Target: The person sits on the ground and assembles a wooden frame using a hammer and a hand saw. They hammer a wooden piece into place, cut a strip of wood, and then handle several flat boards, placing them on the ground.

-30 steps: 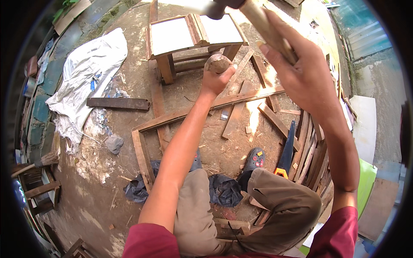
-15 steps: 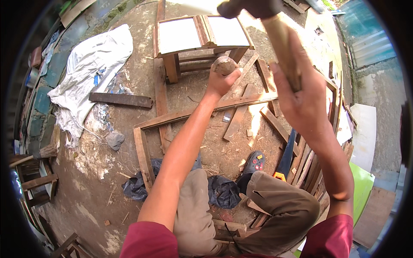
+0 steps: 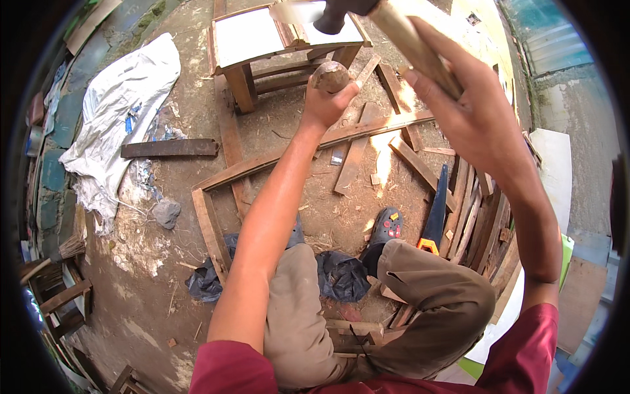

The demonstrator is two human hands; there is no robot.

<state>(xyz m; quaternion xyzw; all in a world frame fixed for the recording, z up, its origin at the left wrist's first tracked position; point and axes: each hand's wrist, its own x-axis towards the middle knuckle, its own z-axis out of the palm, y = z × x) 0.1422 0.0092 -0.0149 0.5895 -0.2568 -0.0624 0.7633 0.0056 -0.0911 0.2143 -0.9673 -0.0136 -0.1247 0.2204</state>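
My left hand (image 3: pixel 325 105) is closed round a thick wooden handle (image 3: pixel 330 77), its blunt round end pointing up; the lower part is hidden by the hand. My right hand (image 3: pixel 469 111) grips a hammer (image 3: pixel 417 49) by its pale wooden handle, and the dark head hangs above the wooden handle, apart from it. Beyond my left hand stands a low wooden frame with white panels (image 3: pixel 246 39). A wooden frame piece (image 3: pixel 262 164) with a corner joint lies under my left forearm.
A handsaw (image 3: pixel 438 210) with an orange grip leans by my shoe (image 3: pixel 387 226). Wood strips (image 3: pixel 482 223) are heaped at right. Black plastic bags (image 3: pixel 341 276) lie between my legs. At left are a white sheet (image 3: pixel 125 98), a dark plank (image 3: pixel 169 148) and a stone (image 3: pixel 167 213).
The hammer head has come nearer the wooden handle's end, and my right hand has tilted with it. My left hand keeps its grip. The whole view has shifted slightly.
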